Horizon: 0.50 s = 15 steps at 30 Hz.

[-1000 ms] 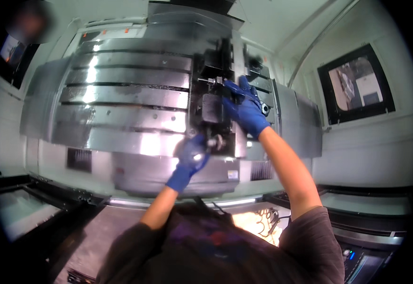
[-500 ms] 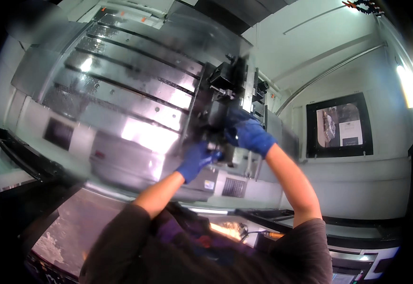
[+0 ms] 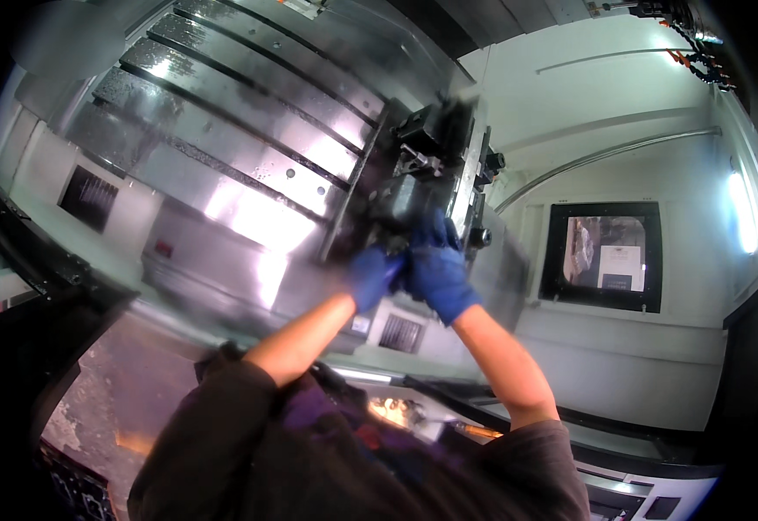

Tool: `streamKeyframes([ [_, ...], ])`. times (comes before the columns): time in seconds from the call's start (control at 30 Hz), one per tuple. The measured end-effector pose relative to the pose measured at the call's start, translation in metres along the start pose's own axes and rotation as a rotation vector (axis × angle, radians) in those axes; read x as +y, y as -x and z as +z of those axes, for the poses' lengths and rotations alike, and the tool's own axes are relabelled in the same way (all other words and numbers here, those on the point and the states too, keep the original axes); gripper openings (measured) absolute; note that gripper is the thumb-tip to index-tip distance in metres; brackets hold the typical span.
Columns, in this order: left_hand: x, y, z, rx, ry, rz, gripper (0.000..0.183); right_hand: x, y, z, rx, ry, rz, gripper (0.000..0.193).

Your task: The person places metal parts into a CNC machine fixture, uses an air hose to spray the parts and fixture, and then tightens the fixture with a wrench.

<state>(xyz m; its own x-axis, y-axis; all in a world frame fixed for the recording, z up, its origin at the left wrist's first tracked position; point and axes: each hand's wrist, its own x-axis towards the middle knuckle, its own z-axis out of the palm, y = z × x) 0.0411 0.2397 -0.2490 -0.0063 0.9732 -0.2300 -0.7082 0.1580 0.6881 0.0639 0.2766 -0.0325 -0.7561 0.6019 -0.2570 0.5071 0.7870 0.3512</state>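
Both my hands wear blue gloves and reach up to a dark metal block (image 3: 427, 161) mounted on the machine's ribbed steel wall (image 3: 223, 130). My right hand (image 3: 438, 267) curls its fingers over the block's lower end. Pressed against it on the left, my left hand (image 3: 370, 276) is closed into a fist at the same lower end. What lies under the fingers is hidden, and the picture is blurred by motion.
A dark window panel (image 3: 605, 256) sits in the white enclosure wall on the right. A curved pipe (image 3: 605, 156) runs along that wall. Below my arms lie a wet metal floor (image 3: 118, 391) and a glowing spot (image 3: 388, 410).
The view has swung, so the block now sits higher and tilted. My right hand came down from the block's upper side to its lower end, meeting my left hand there.
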Motion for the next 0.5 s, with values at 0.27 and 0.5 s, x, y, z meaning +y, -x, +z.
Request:
streamKeyframes([
  [0.27, 0.120, 0.061, -0.013, -0.168, -0.562, 0.207, 0.026, 0.001, 0.007, 0.011, 0.034, 0.093, 0.023, 0.076],
  [0.5, 0.120, 0.042, -0.010, -0.063, -0.916, 0.233, 0.029, 0.000, 0.004, 0.010, 0.018, 0.114, 0.002, 0.076],
])
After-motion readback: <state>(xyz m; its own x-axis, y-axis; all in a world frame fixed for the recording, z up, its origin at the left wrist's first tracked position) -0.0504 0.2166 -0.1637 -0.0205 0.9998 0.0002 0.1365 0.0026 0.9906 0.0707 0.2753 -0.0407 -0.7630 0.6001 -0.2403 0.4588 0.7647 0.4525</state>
